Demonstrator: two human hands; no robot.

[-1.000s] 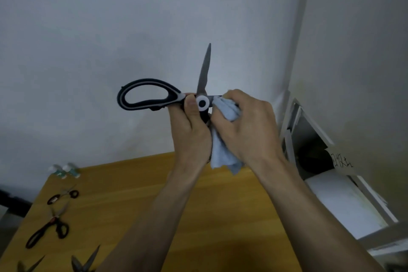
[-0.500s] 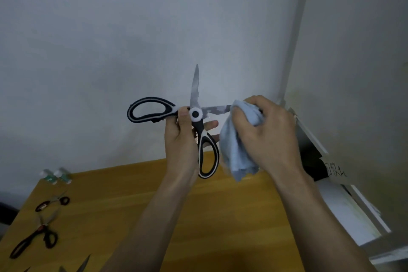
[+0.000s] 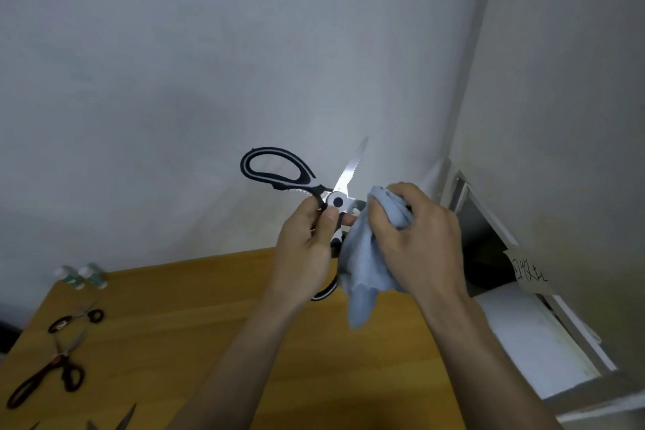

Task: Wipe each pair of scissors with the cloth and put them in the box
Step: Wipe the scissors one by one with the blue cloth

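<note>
I see the free blade has swung from upright to a lean up and right over the last second, and the whole job has dropped lower, toward the desk [image 3: 216, 318]. My left hand [image 3: 307, 248] is closed round the scissors [image 3: 289, 178] just below the pivot, thumb pressed beside the screw; one black-and-white loop sticks out up and left of it, the other hangs below it, mostly hidden. My right hand [image 3: 415, 237] is bunched tight on the cloth [image 3: 363, 269], which now covers the second blade right up near the pivot, just right of the left hand; half a second ago more bare steel showed there. I judge the wipe is on a return stroke along that blade, so this pair is not finished. Three other pairs [image 3: 75, 316] lie on the desk well down-left of my left hand, untouched. I cannot pick out the box for certain.
</note>
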